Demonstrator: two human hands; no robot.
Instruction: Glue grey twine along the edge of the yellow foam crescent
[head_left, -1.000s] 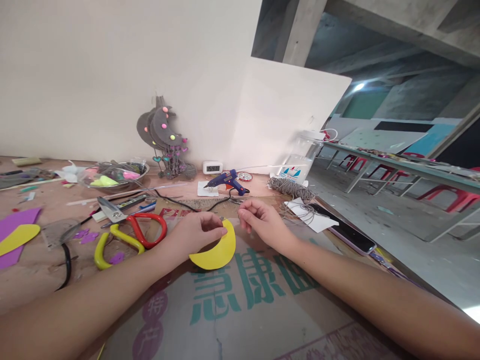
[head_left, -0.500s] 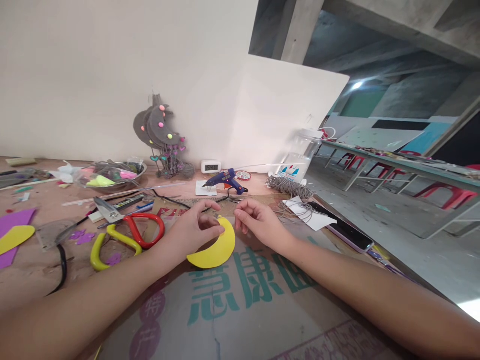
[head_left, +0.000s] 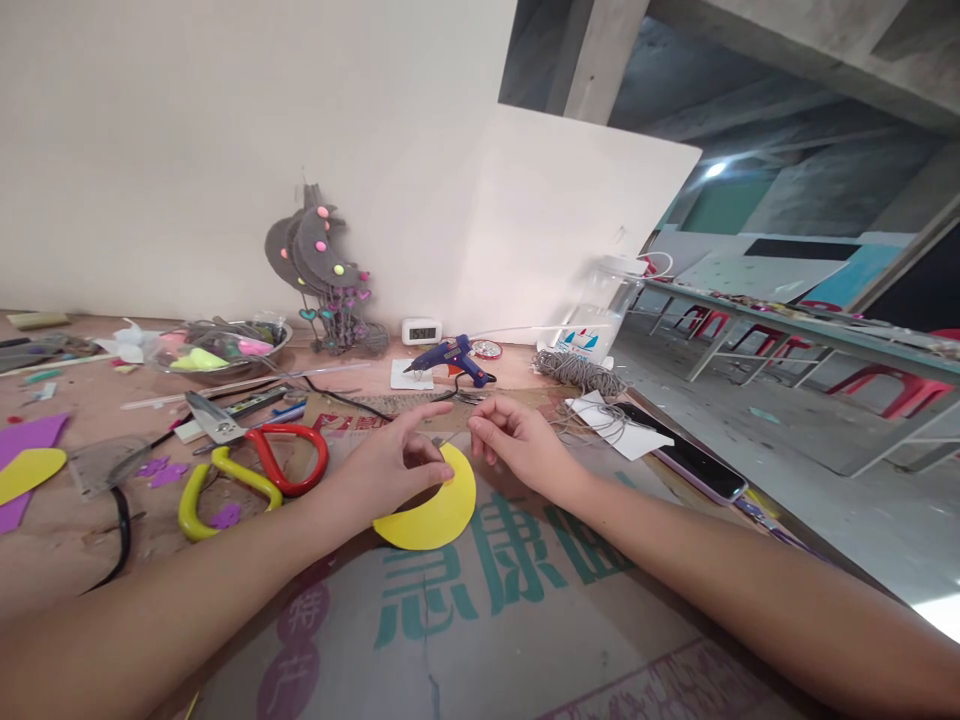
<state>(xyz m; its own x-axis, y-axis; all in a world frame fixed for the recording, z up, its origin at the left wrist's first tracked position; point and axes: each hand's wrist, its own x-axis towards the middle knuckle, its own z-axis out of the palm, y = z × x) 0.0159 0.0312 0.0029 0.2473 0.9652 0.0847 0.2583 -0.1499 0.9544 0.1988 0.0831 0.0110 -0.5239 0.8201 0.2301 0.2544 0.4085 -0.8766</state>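
Note:
A yellow crescent-shaped cutout (head_left: 439, 520) hangs low over the printed cardboard (head_left: 495, 620). My left hand (head_left: 397, 455) has its thumb pressed on the cutout's upper part, with the index finger lifted and the other fingers partly hidden behind. Close to the right of the crescent's upper tip is my right hand (head_left: 517, 440), fingers curled together in a pinch. Whatever lies between those fingertips, if anything, is too small to see. Left of my left wrist lie large scissors (head_left: 289, 460) with one red and one yellow handle.
Beyond my hands are a blue glue gun (head_left: 454, 358), a small digital clock (head_left: 421, 331) and grey moon ornaments (head_left: 322, 250) against the wall. A bowl (head_left: 225, 370) stands back left. Grey yarn (head_left: 577, 372), a phone (head_left: 694, 460) and a clear jar (head_left: 600, 310) are on the right.
The yellow crescent has shifted slightly down and turned a little. My left index finger has straightened and risen. My right hand has barely moved.

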